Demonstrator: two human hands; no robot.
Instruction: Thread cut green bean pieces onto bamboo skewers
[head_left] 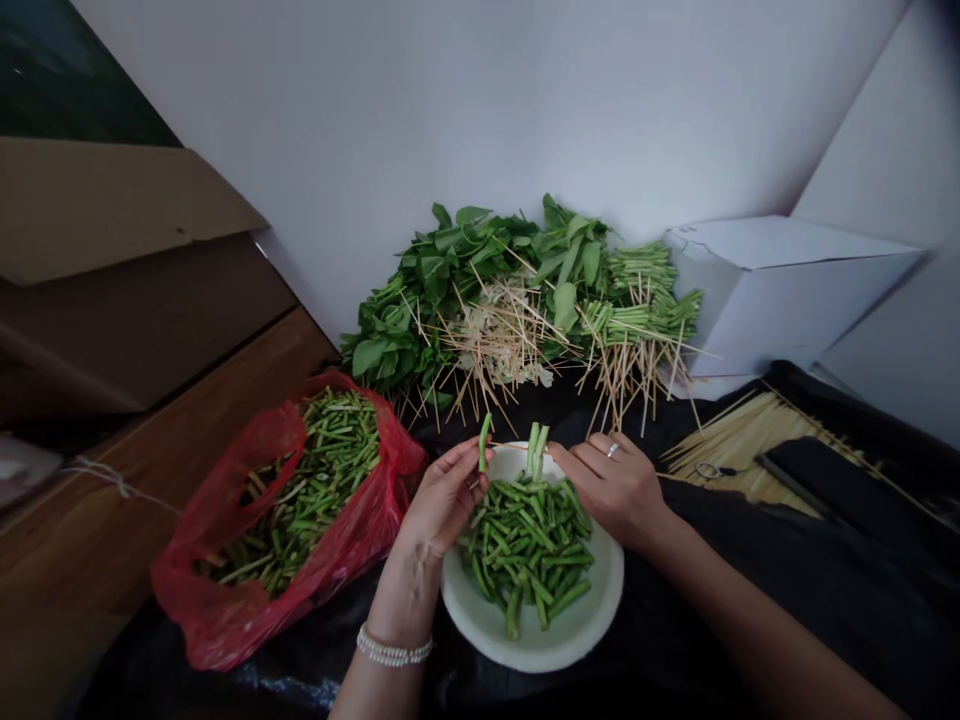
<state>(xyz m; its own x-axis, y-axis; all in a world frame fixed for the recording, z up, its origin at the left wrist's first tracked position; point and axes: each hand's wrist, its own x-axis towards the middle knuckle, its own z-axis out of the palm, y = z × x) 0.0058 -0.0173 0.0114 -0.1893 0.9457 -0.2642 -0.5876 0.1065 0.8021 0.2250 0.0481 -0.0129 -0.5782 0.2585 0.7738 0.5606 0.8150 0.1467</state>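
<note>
Between thumb and fingers, my left hand (448, 492) pinches a short cut green stem (484, 442), held upright above the bowl's far left rim. My right hand (611, 485), with a ring on one finger, is closed on a thin wooden skewer (512, 447). Two pale green stem pieces (537, 450) sit side by side on that skewer near my right fingers. The skewer's tip points left and meets the stem in my left hand; whether it has pierced it I cannot tell. Below both hands, a white bowl (534, 655) holds many cut green stems (534, 540).
A red plastic bag (217, 610) of stem pieces stands at left. Behind the bowl lie leafy greens (442, 260), skewered white pieces (502, 325) and skewered stems (637, 310). Loose skewers (750, 440), small scissors (714, 470) and a black phone (814, 475) are at right, near a white box (780, 290).
</note>
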